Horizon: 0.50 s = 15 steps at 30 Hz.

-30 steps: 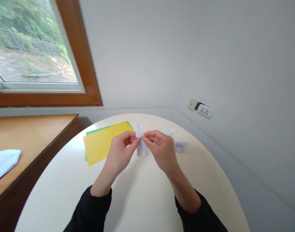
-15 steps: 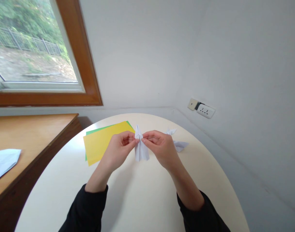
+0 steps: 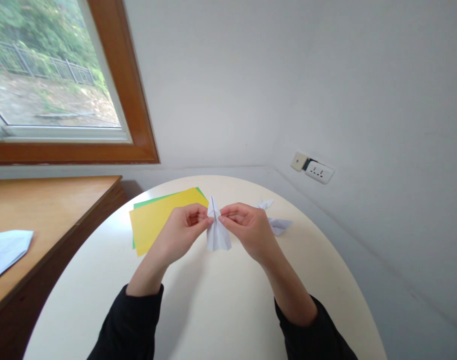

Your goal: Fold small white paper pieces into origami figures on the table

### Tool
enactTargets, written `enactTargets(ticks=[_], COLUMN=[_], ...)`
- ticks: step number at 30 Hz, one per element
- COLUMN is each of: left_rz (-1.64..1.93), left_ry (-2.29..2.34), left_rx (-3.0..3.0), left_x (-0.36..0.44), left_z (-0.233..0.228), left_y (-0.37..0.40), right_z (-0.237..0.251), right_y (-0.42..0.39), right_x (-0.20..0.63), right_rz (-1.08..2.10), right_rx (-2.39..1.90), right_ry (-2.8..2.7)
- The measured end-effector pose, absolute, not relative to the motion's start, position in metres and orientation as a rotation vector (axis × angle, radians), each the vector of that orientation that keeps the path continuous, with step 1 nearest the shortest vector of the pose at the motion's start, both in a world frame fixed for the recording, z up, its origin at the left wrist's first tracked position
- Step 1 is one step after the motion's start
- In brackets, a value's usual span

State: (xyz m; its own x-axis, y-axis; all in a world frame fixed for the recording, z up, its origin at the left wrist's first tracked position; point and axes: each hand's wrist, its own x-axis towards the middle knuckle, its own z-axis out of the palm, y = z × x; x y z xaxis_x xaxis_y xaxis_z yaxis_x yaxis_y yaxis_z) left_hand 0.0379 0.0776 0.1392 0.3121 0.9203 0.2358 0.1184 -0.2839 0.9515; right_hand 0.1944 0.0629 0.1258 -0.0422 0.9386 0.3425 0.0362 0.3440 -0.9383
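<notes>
Between both hands, above the white round table (image 3: 221,310), is a folded white paper (image 3: 218,237) with a pointed top and a wider, pleated lower end. My left hand (image 3: 186,227) pinches its left edge between thumb and fingers. On the opposite edge, my right hand (image 3: 247,226) grips it the same way, thumb toward me. A crease runs down the paper's middle. Behind my left hand lies a yellow sheet (image 3: 149,225), with a green sheet (image 3: 153,201) showing beneath it. Two white folded paper pieces, one small (image 3: 265,204) and one larger (image 3: 280,226), rest beyond my right hand.
A wooden desk (image 3: 63,200) with white papers (image 3: 7,252) on it stands at the left. A wood-framed window (image 3: 119,75) is above that desk. On the wall at the right is a power socket (image 3: 319,172), past the table's far edge.
The folded paper's lower part has spread slightly wider to the left. My left hand has shifted a little leftward; my right hand stays almost in place.
</notes>
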Motion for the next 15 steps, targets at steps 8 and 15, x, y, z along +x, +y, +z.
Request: enactTargets(ticks=[8,15], left_rz=[1.042,1.129], left_ry=[0.983,0.982], left_rx=[1.719,1.759], left_x=[0.0383,0.0366], left_z=[0.1363,0.1356], left_y=[0.0787,0.0779], right_z=[0.1266,0.1251], right_y=[0.0625,0.0628], right_x=[0.1935,0.1944], right_rz=[0.927,0.896], right_rx=[-0.987,-0.997], right_ry=[-1.438,-1.466])
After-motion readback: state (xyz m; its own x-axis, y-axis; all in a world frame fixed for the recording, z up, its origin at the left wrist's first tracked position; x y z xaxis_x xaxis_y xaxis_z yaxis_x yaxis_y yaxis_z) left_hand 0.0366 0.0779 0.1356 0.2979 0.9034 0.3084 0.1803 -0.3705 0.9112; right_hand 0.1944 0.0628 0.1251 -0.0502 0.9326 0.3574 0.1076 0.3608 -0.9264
